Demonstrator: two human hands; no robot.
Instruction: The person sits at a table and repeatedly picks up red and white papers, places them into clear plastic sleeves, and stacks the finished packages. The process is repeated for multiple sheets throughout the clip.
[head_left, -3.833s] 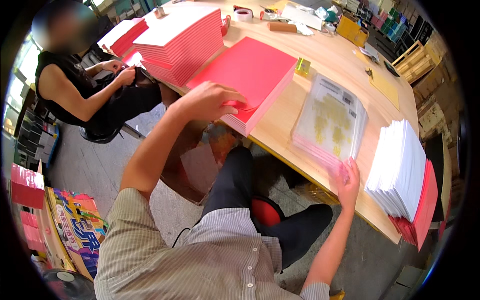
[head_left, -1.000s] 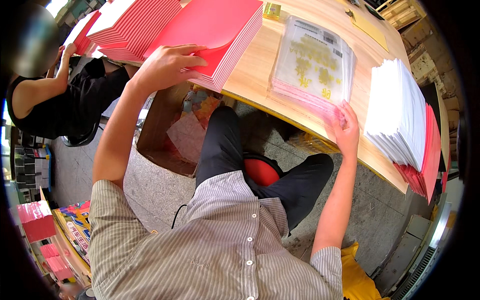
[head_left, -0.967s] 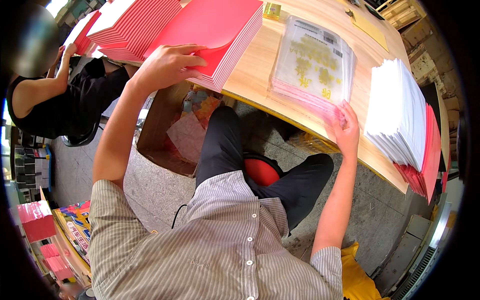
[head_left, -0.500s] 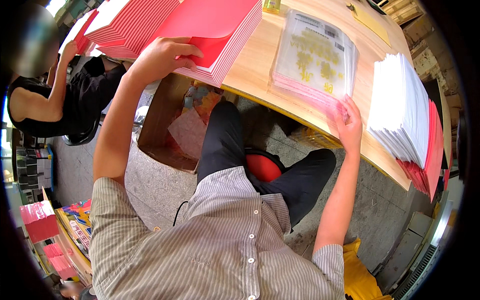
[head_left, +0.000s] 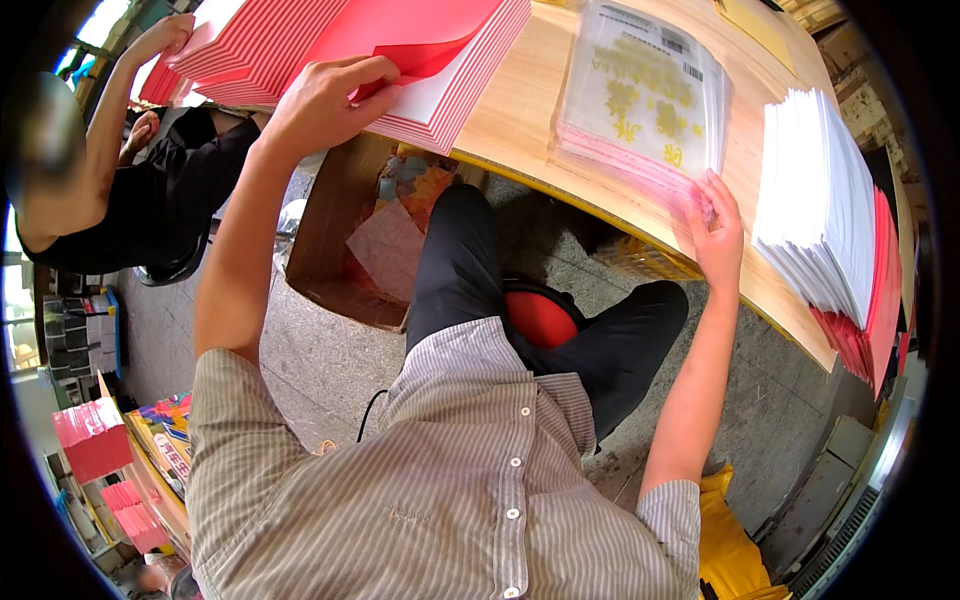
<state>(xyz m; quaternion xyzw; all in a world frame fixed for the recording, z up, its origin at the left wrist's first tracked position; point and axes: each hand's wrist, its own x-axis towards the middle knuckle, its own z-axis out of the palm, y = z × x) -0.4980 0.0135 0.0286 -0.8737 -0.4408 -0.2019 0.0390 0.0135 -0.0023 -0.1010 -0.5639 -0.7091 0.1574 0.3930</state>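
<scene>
Wooden desk (head_left: 520,120) fills the upper view. Since a moment earlier, the top red sheet (head_left: 420,35) at the desk's near edge has been lifted, pinched by the left hand (head_left: 325,95); separation seems begun. The right hand (head_left: 718,225) fingers are spread against the clear packet (head_left: 645,95). Stack tops are cut off

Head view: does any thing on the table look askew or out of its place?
Yes. The clear bag of sheets lies askew, its near corner past the table edge, under the right hand. On the red stack, the left hand lifts the top red sheet's corner.
</scene>
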